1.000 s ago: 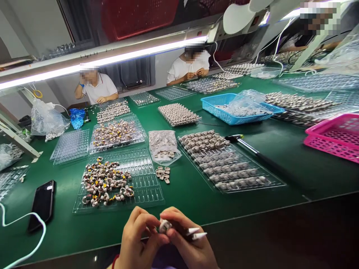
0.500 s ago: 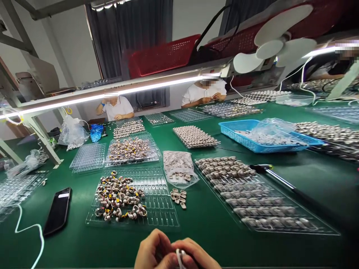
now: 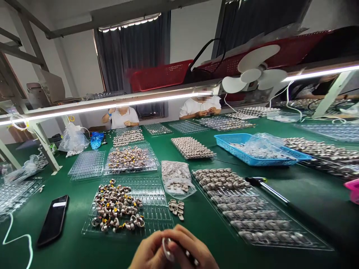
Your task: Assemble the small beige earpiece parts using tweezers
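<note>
My left hand (image 3: 148,252) and my right hand (image 3: 192,244) meet at the bottom middle, fingers closed together. Between them they pinch a small white loop-shaped part (image 3: 166,251); its far side is hidden by fingers. Something dark with light spots (image 3: 191,257) shows under the right fingers, too covered to name. Just beyond my hands, a clear plastic tray (image 3: 153,203) carries a heap of similar loop-shaped parts (image 3: 116,207) with yellow bits. Several small beige oval caps (image 3: 176,208) lie loose to its right, in front of a clear bag (image 3: 176,175) of such caps.
On the right lies a tray of grey-beige parts (image 3: 246,213) in rows, beside a dark and silver rod (image 3: 276,192). Behind it stands a blue basket (image 3: 227,144). A phone (image 3: 53,220) and white cable (image 3: 21,235) are left. Two people sit across the green table (image 3: 196,216).
The camera view has tilted, so the table things sit lower in the picture. My hands have turned the white part slightly, and a dark thing now shows under my right fingers.
</note>
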A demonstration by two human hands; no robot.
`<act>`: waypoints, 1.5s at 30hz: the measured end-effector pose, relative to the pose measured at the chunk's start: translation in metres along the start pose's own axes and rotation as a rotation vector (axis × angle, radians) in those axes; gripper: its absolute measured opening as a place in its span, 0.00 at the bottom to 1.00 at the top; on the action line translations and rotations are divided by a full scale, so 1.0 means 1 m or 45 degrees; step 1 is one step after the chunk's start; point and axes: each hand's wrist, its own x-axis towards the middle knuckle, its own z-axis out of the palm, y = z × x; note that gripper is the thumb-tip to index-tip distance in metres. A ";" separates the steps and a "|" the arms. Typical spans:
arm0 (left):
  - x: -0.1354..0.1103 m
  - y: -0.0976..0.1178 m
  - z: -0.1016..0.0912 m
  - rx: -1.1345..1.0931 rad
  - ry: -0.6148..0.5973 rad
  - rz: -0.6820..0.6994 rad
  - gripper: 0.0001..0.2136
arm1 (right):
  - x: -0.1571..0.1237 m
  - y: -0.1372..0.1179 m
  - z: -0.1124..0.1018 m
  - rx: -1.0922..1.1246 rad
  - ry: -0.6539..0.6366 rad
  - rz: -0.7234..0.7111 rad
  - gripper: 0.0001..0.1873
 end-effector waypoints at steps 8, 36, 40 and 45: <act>0.064 0.048 -0.073 -0.284 0.064 -0.193 0.21 | 0.119 0.044 0.024 -0.117 -0.265 0.010 0.12; 0.057 0.042 -0.081 -0.147 0.121 -0.156 0.20 | 0.095 0.079 0.033 -0.041 -0.293 -0.088 0.23; 0.056 0.038 -0.078 -0.159 0.148 -0.179 0.20 | 0.093 0.077 0.034 -0.060 -0.283 -0.119 0.19; 0.055 0.037 -0.074 -0.168 0.151 -0.207 0.21 | 0.093 0.072 0.032 -0.087 -0.237 -0.159 0.15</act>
